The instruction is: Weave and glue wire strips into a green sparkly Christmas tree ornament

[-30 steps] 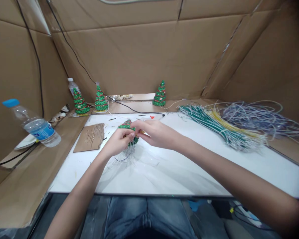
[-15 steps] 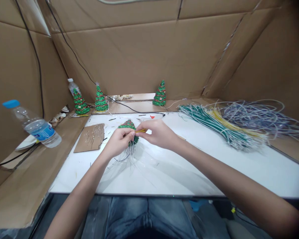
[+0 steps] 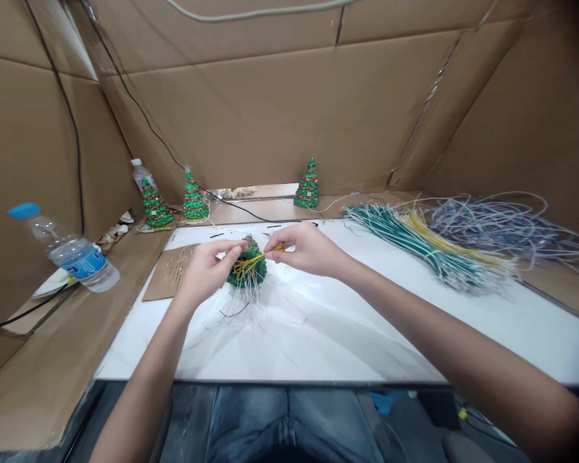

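Observation:
A small green Christmas tree (image 3: 262,275) lies on the white table, its base toward me. Yellow wires (image 3: 249,264) come out of the base, and thin white wires (image 3: 253,296) trail from it onto the table. My right hand (image 3: 302,249) pinches the gathered yellow wires between thumb and fingertips, just right of the tree. On the tree's left side is my left hand (image 3: 210,267), thumb and fingers apart, with nothing seen between them. Whether its fingertips touch the tree's edge I cannot tell.
Three upright Christmas trees (image 3: 307,186) stand along the back. Bundled green wires (image 3: 400,235) and a tangle of clear wires (image 3: 502,225) lie at right. A cardboard piece (image 3: 166,273) lies left, near a water bottle (image 3: 84,257). Cardboard walls surround the table.
My left hand has let go of the yellow wires and moved left, its fingers opening. The tree's base and wires now show more. My right hand keeps its pinch.

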Motion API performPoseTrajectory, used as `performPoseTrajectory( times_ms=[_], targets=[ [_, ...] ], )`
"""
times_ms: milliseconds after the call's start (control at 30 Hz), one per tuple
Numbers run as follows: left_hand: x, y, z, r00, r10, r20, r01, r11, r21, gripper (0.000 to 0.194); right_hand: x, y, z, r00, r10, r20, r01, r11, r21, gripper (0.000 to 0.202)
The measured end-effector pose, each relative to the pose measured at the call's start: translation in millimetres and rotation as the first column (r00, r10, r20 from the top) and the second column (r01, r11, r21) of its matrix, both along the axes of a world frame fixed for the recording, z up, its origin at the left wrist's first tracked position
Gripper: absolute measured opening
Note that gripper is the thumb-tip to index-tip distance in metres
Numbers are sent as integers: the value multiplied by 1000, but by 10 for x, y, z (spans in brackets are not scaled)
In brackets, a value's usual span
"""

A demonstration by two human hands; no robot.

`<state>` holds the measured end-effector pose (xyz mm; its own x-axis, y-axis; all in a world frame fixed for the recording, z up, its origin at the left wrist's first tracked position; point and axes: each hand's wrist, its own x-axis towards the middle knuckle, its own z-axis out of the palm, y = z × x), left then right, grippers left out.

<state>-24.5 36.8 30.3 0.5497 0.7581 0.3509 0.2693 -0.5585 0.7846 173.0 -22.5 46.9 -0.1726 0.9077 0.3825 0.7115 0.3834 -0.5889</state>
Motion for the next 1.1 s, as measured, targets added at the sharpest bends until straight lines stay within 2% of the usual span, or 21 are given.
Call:
performPoseTrajectory(
  times_ms=[67,100,167,267,367,467,600,700,900,1000,1100],
  targets=[
    [-43,-34,114,993,94,76,-107,974,199,27,10,15,71,999,-1,42,1,1000,-7,9],
    [-45,-51,156,992,96,85,-116,954,276,25,9,23,109,997,2,72,-2,1000,-4,10],
    [-7,-76,197,1000,11,18,-17,940,342,26,-4,39,181,991,10,136,-12,1000,14,11],
    [121,-72,147,972,-206,-115,228,948,223,31,-35,55,254,974,16,226,-31,998,61,14],
    [231,-29,32,956,-287,-62,292,952,95,32,-47,59,274,964,61,260,-77,996,50,16],
    [270,16,-71,958,-281,-62,284,958,46,33,-32,65,256,968,95,234,-98,995,-1,16],
    [271,48,-166,962,-271,-37,273,961,46,33,-1,82,209,988,60,144,-55,998,-44,10],
    [283,45,-199,964,-262,-52,266,961,77,30,23,85,161,997,27,71,-23,998,-56,5],
    [329,5,-213,957,-271,-107,278,959,59,28,97,32,3,995,39,-94,-53,988,-146,6],
    [331,-11,-235,953,-287,-96,288,958,-2,28,141,-19,-83,957,5,-292,-73,971,-226,12],
    [323,-22,-261,958,-281,-59,276,958,-81,30,160,-76,-162,882,-130,-454,-9,957,-290,29]
  ],
)
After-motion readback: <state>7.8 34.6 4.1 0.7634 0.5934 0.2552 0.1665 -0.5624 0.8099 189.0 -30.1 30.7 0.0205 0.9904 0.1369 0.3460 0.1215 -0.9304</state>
